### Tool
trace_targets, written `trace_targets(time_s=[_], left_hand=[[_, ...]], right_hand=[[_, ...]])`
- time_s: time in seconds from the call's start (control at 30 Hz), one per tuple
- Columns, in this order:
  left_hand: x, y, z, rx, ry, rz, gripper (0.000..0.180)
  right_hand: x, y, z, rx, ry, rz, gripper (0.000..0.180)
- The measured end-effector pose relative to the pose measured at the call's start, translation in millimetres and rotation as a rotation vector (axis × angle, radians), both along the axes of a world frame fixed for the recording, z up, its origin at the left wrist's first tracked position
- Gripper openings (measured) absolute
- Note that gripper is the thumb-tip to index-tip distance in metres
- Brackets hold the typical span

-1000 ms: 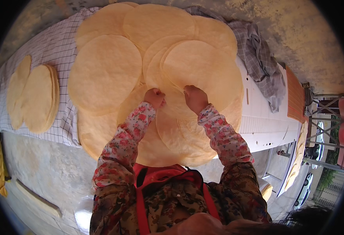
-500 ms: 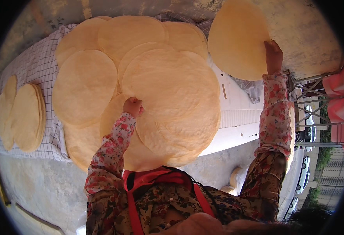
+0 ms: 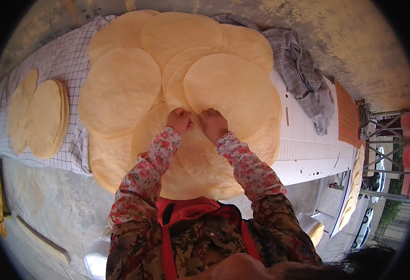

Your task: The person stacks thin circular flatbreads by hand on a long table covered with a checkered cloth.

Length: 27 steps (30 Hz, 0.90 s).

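Several large round pale-yellow flatbreads lie overlapping on a table covered with a checked cloth. My left hand and my right hand sit side by side at the near edge of the topmost flatbread, fingers curled onto its rim. Under that sheet lies another flatbread reaching toward my body. A wide flatbread rests to the left of my hands. My sleeves are floral and I wear a red apron.
A stack of smaller flatbreads sits at the far left on the checked cloth. A crumpled grey checked cloth lies at the right end. A white table edge shows right of the pile. Concrete floor lies below left.
My right hand was raised to the right holding a flatbread up; now it is back beside my left hand and a flatbread lies flat on top of the pile.
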<state>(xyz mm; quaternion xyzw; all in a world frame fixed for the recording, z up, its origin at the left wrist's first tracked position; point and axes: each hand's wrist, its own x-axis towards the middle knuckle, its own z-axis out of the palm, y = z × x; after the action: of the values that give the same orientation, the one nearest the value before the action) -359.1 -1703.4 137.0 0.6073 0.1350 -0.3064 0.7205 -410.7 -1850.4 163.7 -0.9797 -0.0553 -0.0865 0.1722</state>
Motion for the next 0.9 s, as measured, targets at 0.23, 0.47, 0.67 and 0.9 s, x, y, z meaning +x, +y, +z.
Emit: trace_targets(time_s=[0.23, 0.47, 0.67, 0.9], left_hand=[[-1.8, 0.0, -18.2, -0.056, -0.235, -0.095, 0.018], [-20.6, 13.6, -3.0, 0.344, -0.527, 0.249, 0.041], [-8.3, -4.4, 43.3, -0.138, 0.092, 0.267, 0.047], [-2.1, -23.7, -6.7, -0.060, 0.013, 0.341, 0.009]], right_hand=[[-5.8, 16.7, 10.2, 0.180, 0.033, 0.023, 0.013], [8.2, -13.3, -3.6, 0.536, 0.178, -0.166, 0.023], [6.0, -21.6, -12.1, 0.604, 0.179, -0.192, 0.020], [-9.1, -100.6, 2.6, 1.517, 0.052, -0.479, 0.016]])
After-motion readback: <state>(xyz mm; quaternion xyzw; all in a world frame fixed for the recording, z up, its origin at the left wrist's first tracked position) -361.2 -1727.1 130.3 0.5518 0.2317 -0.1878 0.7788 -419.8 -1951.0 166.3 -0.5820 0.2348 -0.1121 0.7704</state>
